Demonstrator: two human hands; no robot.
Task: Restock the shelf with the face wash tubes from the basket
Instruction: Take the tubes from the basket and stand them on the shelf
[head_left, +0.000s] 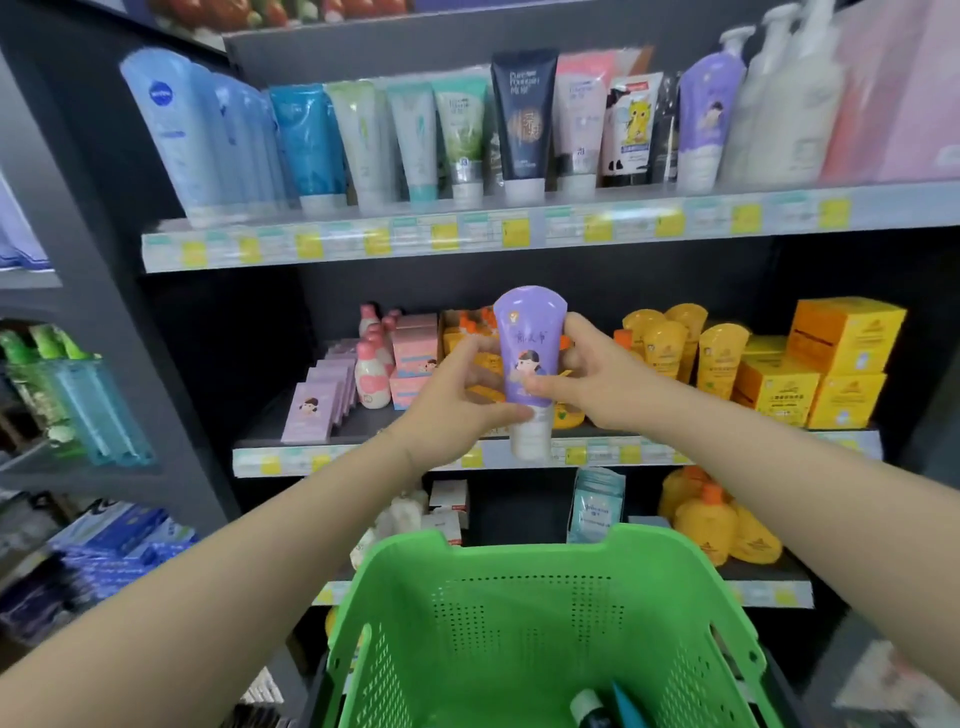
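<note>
Fingers (579, 325) of the left hand (452, 400) and right hand (592, 379) curl around a purple face wash tube (529, 343), upright, cap down, above the green basket (457, 597). It is best kept upright while lifted beside the matching tube (701, 124) on the top shelf (467, 234).

A purple tube (527, 358) with a white cap and a cartoon figure on its front is held upright, cap down, between a left hand (457, 400) and a right hand (587, 374), in front of the middle shelf (363, 460) and above the basket. The green basket (519, 623), its walls perforated, sits nearest, centre-right. At its bottom lie a dark tube (589, 709) with a white cap and a blue tube (628, 706), both only partly seen. On the far top shelf (363, 241), tubes stand cap down in a row, blue ones at the left and a matching tube (704, 124) toward the right.
</note>
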